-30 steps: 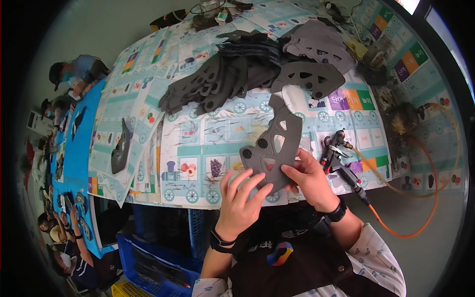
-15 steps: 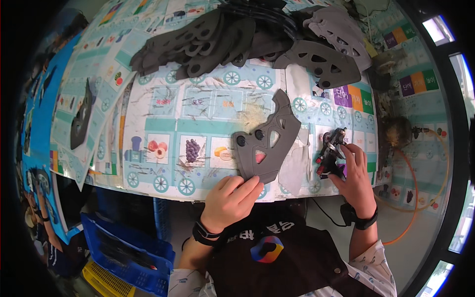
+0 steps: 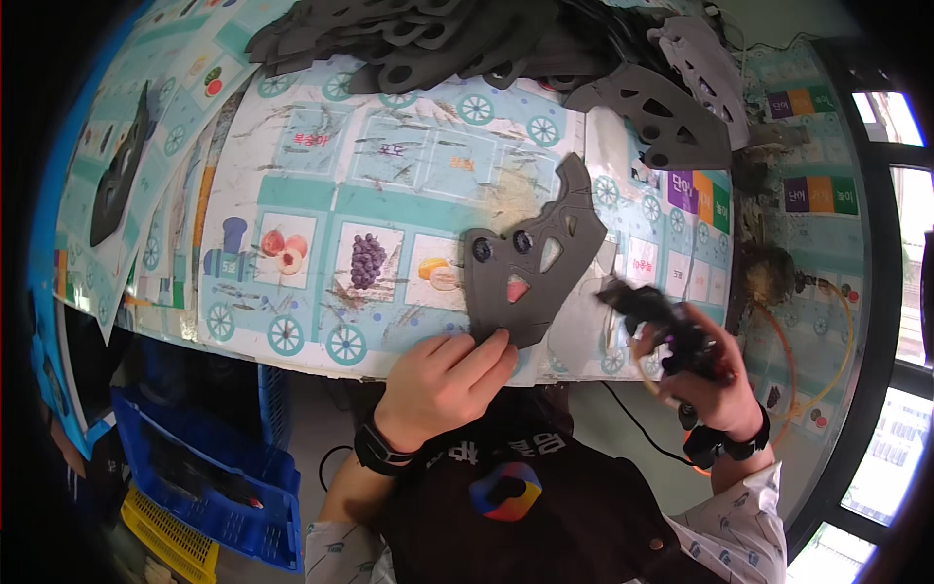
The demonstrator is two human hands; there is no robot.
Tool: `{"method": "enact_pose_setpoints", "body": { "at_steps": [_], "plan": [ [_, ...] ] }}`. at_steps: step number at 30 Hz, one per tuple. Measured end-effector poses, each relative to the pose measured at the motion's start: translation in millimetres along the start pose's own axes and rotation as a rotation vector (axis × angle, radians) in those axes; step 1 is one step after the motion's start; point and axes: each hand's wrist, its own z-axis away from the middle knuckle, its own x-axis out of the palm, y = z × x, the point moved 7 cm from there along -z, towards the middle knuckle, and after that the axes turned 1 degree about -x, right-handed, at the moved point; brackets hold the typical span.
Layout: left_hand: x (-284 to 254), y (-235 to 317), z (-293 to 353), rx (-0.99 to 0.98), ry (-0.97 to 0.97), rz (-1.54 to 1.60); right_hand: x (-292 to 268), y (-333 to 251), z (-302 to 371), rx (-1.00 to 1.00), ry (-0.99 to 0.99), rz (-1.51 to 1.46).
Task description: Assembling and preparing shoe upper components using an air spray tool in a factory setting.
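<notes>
Flat on the table lies a dark grey moulded piece [image 3: 491, 273], curved, with several cut-out openings and two round dark spots at its left end. My left hand [image 3: 443, 389] pinches its near edge between thumb and fingers. To the right, my right hand [image 3: 718, 384] is wrapped round a black hand tool [image 3: 647, 313], raised off the table and smeared by motion. The tool's exact kind cannot be made out. Its narrow end points left toward the grey piece, apart from it.
Similar dark pieces [image 3: 428, 39] are heaped at the far side, with others [image 3: 662, 122] at the far right. One more piece [image 3: 122, 175] lies at the left. Printed sheets cover the table [image 3: 389, 204]. A blue basket [image 3: 204, 487] stands below left; an orange hose [image 3: 786, 341] hangs at right.
My right hand has picked up the black tool from the table and turned it, its narrow end now pointing left. My left hand keeps its grip on the grey piece. The view has shifted.
</notes>
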Motion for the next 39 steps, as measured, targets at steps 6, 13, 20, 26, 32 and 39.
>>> {"method": "enact_pose_setpoints", "body": {
  "at_steps": [6, 13, 20, 26, 32, 39],
  "plan": [
    [-1, -3, -1, 0.004, 0.001, -0.001, 57, -26, -33, 0.291, -0.256, 0.060],
    [-4, -3, 2, 0.004, -0.007, -0.005, 81, -29, -43, 0.363, -0.301, 0.167],
    [-2, -4, 2, 0.005, -0.014, -0.002, 79, -23, -47, 0.338, -0.255, 0.265],
    [-2, -4, 1, 0.011, -0.025, 0.003, 86, -25, -49, 0.356, -0.333, 0.215],
    [-2, -4, 1, 0.022, -0.025, -0.010, 85, -23, -48, 0.352, -0.304, 0.200],
    [-3, -3, -1, 0.011, -0.019, 0.006, 76, -25, -46, 0.297, -0.202, 0.198]
  ]
}}
